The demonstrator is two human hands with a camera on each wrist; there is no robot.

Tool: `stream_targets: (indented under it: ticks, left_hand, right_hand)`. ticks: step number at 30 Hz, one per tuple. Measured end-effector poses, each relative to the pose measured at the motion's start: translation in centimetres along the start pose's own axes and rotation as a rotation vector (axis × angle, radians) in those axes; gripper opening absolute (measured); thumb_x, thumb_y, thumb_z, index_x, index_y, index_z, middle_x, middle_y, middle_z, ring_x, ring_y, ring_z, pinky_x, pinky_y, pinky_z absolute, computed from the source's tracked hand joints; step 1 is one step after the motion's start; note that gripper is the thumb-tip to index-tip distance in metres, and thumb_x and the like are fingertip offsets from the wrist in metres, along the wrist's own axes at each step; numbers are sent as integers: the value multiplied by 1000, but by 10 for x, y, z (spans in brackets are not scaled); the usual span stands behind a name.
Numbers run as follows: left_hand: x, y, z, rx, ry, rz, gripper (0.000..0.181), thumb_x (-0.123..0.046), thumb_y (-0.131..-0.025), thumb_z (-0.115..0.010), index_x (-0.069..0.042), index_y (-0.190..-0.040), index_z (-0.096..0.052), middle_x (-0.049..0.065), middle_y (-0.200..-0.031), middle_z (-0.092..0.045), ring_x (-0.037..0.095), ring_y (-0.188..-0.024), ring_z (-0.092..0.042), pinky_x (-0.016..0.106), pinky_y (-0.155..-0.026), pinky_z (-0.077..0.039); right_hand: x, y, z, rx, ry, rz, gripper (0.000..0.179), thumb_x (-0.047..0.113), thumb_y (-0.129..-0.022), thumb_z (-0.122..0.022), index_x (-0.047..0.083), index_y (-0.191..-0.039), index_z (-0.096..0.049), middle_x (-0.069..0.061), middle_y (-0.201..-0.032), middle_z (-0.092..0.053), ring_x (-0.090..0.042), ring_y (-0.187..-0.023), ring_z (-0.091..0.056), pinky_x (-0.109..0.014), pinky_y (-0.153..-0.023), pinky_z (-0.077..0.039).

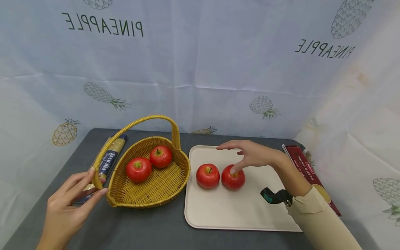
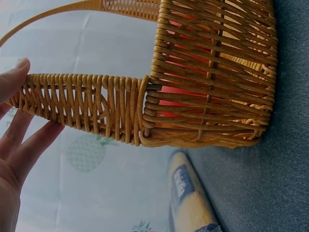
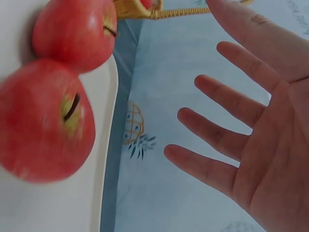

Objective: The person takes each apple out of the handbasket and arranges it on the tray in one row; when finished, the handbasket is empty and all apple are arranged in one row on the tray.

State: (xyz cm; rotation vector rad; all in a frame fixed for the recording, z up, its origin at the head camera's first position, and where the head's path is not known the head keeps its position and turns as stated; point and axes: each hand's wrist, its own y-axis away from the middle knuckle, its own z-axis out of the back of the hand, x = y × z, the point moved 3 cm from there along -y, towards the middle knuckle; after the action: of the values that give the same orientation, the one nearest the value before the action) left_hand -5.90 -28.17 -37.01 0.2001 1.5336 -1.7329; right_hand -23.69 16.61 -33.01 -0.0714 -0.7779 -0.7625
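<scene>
My left hand (image 1: 70, 199) pinches the near side of the arched handle (image 2: 82, 101) of a yellow wicker basket (image 1: 167, 180), thumb on one face and fingers on the other. Two red apples lie inside the basket, one (image 1: 139, 170) nearer and one (image 1: 160, 156) farther back. On a cream tray (image 1: 250, 215) sit two more red apples, a left one (image 1: 207, 176) and a right one (image 1: 233, 178), side by side with stems up. Above the right apple hovers my right hand (image 1: 254, 154), fingers spread and palm bare in the right wrist view.
Left of the basket lies a blue-labelled spaghetti pack (image 1: 107, 161), partly hidden behind the handle and left hand. A dark red spaghetti pack (image 1: 301, 161) lies along the tray's right side, partly behind the right forearm. A pineapple-print cloth (image 1: 200, 62) hangs behind the grey table (image 1: 140, 229).
</scene>
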Motion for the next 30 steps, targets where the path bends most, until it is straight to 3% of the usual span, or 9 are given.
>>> stream_targets:
  ticks: [9, 20, 25, 30]
  left_hand:
    - [-1, -1, 0, -7, -20, 27, 57, 11, -75, -84, 22, -125, -60, 2, -115, -71, 0, -102, -70, 8, -83, -61]
    - [0, -1, 1, -1, -51, 53, 59, 15, -72, -84, 20, -126, -61, -3, -116, -71, -1, -100, -69, 8, -83, -60]
    - [-1, 0, 2, -2, -66, 75, 59, 12, -72, -85, 18, -126, -62, -3, -115, -71, -2, -98, -68, 7, -82, -60]
    - [-2, -1, 1, -9, -45, 57, 58, -8, -80, -84, 20, -125, -62, -5, -113, -70, -3, -98, -69, 7, -82, -60]
  right_hand:
    - [20, -21, -10, 33, 14, 57, 73, 30, -84, -85, 22, -148, -53, -2, -154, -52, -27, -144, -46, -62, -114, -50]
    - [39, -47, -25, 113, 16, 59, 76, 28, -83, -86, 26, -150, -51, 1, -157, -48, -25, -146, -44, -58, -116, -51]
    - [49, -57, -29, 144, 41, 73, 78, 30, -82, -86, 28, -151, -50, 5, -157, -47, -21, -146, -43, -52, -115, -53]
    - [58, -66, -30, 163, 45, 96, 77, 29, -83, -85, 25, -152, -49, 4, -155, -49, -22, -144, -45, -53, -115, -52]
